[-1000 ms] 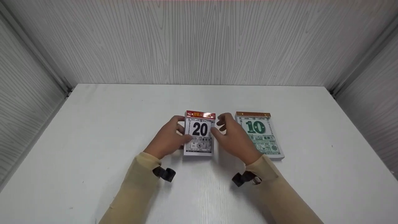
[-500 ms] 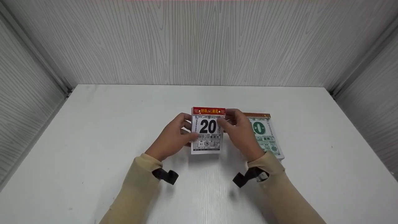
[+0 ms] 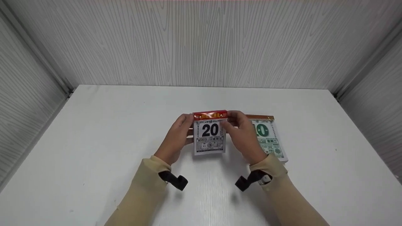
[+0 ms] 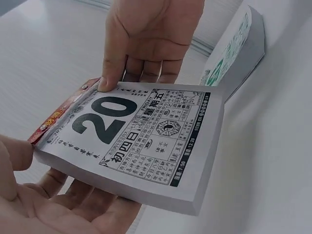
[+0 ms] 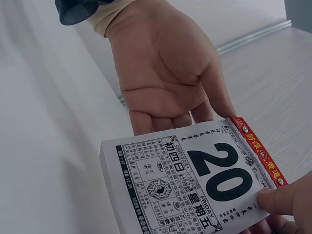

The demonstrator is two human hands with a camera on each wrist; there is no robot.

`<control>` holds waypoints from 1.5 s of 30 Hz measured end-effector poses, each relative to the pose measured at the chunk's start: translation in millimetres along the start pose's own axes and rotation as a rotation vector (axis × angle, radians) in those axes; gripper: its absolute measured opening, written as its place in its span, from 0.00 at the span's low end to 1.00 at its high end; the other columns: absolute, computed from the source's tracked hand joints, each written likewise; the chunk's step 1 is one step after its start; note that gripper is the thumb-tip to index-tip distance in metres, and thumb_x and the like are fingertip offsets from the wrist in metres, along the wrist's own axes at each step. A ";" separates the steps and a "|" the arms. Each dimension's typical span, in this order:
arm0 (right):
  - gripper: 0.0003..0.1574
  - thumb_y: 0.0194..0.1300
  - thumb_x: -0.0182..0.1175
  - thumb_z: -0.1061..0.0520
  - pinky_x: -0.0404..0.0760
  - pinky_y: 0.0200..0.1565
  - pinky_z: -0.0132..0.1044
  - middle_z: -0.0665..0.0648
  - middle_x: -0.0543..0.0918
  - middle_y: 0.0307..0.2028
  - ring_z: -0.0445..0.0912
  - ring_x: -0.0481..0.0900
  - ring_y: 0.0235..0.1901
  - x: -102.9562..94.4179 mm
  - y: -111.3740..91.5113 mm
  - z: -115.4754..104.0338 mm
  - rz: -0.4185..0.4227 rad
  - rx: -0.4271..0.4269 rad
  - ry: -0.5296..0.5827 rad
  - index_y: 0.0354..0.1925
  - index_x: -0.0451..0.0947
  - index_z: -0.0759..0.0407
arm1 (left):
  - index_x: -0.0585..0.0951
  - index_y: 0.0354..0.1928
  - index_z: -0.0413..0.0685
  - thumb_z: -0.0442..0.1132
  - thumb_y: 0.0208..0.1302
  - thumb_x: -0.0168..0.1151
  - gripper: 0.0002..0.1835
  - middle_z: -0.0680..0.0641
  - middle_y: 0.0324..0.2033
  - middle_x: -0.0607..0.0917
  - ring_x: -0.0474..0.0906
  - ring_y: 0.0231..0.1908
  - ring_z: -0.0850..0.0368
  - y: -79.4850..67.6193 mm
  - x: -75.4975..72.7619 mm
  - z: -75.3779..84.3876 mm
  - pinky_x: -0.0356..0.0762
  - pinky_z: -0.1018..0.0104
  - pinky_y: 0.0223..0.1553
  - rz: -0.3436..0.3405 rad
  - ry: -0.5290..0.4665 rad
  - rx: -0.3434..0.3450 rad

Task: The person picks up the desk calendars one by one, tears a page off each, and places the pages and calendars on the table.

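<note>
A tear-off calendar pad (image 3: 209, 141) with a red top strip and a black "20" is held between both hands above the table, its face tilted. My right hand (image 3: 243, 136) grips its right side, thumb pressed on the page near the strip and fingers behind. At the left side, my left hand (image 3: 176, 136) holds it with fingers underneath (image 4: 78, 200) and the thumb at the strip's corner. Beside the right hand, a second calendar pad (image 3: 272, 144) with a brown strip and a green number lies on the table, partly hidden by that hand.
The white table (image 3: 110, 131) meets a grey wood-grain panel (image 3: 201, 44) at the back. Similar panels stand at the left and right. Both wrists carry black camera mounts (image 3: 174, 180).
The red-strip calendar has risen and shifted right, then tilted. My right hand has taken hold of its right side. My left thumb has slid from the page up to the top corner.
</note>
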State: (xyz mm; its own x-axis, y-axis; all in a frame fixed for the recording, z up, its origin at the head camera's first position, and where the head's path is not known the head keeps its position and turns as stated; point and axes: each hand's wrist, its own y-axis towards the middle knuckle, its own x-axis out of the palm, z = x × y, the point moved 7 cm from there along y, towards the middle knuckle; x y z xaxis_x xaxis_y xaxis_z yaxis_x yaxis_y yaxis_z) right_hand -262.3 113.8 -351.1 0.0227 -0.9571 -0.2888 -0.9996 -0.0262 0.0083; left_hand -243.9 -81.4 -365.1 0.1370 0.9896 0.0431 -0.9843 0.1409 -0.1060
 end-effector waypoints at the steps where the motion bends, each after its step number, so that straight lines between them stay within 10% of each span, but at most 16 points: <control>1: 0.24 0.73 0.63 0.57 0.81 0.53 0.41 0.58 0.79 0.54 0.49 0.76 0.53 -0.2 0.0 0.2 0.001 -0.001 0.001 0.64 0.74 0.60 | 0.74 0.56 0.49 0.58 0.83 0.42 0.22 0.44 0.51 0.81 0.81 0.52 0.49 0.2 1.1 -0.9 0.81 0.55 0.54 -0.003 -0.007 -0.001; 22: 0.25 0.75 0.59 0.56 0.75 0.58 0.46 0.60 0.81 0.53 0.52 0.78 0.54 10.5 -10.0 -9.0 -0.114 -0.040 -0.139 0.65 0.72 0.63 | 0.76 0.60 0.45 0.53 0.82 0.48 0.21 0.43 0.48 0.85 0.85 0.47 0.49 0.3 -5.5 4.5 0.85 0.58 0.46 0.067 -0.097 0.037; 45: 0.21 0.78 0.55 0.60 0.80 0.54 0.43 0.60 0.81 0.55 0.51 0.80 0.53 16.4 -11.1 0.1 -0.220 0.089 0.081 0.66 0.70 0.60 | 0.59 0.71 0.54 0.58 0.84 0.34 0.25 0.39 0.64 0.76 0.78 0.64 0.47 2.3 9.2 -1.1 0.79 0.52 0.61 -0.266 -0.384 0.061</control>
State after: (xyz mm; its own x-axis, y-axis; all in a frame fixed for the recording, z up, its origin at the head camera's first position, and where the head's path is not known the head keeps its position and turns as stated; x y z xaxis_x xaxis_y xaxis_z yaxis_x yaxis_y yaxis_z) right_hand -250.9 98.4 -356.0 0.2374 -0.9514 -0.1961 -0.9678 -0.2144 -0.1317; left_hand -244.8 -72.0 -366.1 0.3456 0.8360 0.4262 -0.9269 0.3750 0.0161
